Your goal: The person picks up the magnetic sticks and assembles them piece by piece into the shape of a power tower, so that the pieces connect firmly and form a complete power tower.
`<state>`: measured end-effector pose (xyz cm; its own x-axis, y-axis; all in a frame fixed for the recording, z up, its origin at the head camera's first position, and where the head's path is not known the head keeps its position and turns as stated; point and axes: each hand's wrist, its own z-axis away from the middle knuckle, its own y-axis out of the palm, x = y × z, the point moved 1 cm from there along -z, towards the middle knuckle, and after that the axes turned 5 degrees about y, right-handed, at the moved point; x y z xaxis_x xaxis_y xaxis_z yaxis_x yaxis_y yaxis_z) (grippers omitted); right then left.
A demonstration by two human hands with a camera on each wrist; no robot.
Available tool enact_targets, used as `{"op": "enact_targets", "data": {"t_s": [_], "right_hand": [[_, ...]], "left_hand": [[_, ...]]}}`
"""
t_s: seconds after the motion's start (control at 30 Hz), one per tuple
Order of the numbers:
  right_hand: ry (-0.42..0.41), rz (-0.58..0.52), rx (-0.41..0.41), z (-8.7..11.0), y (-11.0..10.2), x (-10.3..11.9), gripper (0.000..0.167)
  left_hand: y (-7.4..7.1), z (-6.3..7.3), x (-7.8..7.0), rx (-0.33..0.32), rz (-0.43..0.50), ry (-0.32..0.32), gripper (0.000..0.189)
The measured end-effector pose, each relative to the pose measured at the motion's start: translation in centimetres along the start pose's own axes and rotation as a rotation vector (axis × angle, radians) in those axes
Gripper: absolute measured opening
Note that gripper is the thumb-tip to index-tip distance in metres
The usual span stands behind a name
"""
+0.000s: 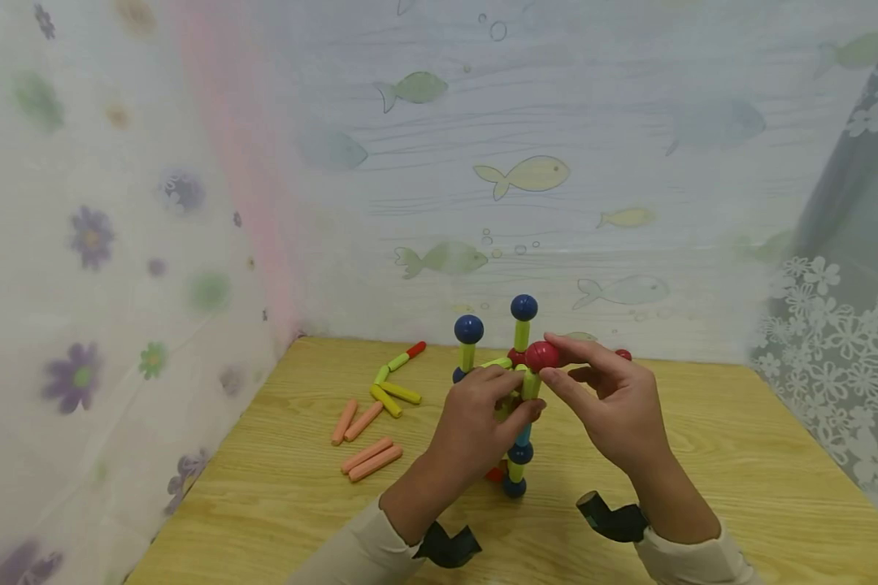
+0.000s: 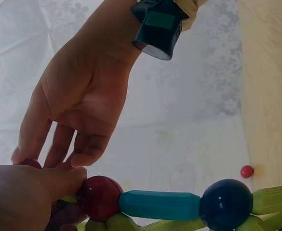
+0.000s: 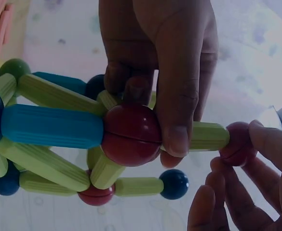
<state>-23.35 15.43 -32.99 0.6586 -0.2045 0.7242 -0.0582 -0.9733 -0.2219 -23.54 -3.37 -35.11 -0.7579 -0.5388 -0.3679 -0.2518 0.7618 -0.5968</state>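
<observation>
A standing frame of rods and balls from a magnetic building set rises between the hands. My left hand [image 1: 475, 414] grips its near upper corner, thumb and fingers around a short green rod [image 3: 206, 136] just above a red joint ball [image 3: 131, 134]. On that rod's upper end sits another red ball [image 1: 541, 356], which my right hand [image 1: 622, 402] pinches between thumb and fingers. Below the joint runs a blue rod [image 3: 54, 126] to a dark blue ball [image 2: 226, 204]. Two more blue balls [image 1: 523, 307] top green rods behind. The left hand hides part of the frame.
Several orange rods [image 1: 366, 421] lie on the wooden table [image 1: 263, 487] at left, beside yellow-green rods [image 1: 386, 400] and a red-tipped rod [image 1: 415, 350]. A loose red ball [image 2: 247, 171] rests near the back edge. Patterned curtains [image 1: 556, 122] stand behind and beside the table.
</observation>
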Motion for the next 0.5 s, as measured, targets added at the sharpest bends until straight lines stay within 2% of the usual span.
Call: {"op": "enact_targets", "data": {"t_s": [0.1,0.17,0.27,0.37,0.43,0.5], "right_hand": [[0.0,-0.002,0.023,-0.1,0.0,-0.1,0.047],[0.027,0.025,0.049,-0.1,0.0,-0.2,0.053],[0.118,0.118,0.113,0.1,0.1,-0.8,0.066],[0.218,0.177,0.213,0.5,0.6,-1.8,0.074],[0.269,0.171,0.263,1.0,1.1,-2.5,0.076],[0.315,0.156,0.279,1.4,1.6,-3.1,0.074]], "left_hand": [[0.0,0.0,0.0,0.0,0.014,-0.008,0.016],[0.0,-0.1,0.0,0.002,0.023,-0.012,0.015],[-0.2,-0.1,0.0,0.029,0.003,-0.014,0.015],[-0.6,0.3,0.3,0.067,0.009,-0.02,0.029],[-1.1,1.0,0.9,0.075,0.056,-0.013,0.041],[-1.8,1.9,2.0,0.062,0.118,-0.001,0.043]]}}
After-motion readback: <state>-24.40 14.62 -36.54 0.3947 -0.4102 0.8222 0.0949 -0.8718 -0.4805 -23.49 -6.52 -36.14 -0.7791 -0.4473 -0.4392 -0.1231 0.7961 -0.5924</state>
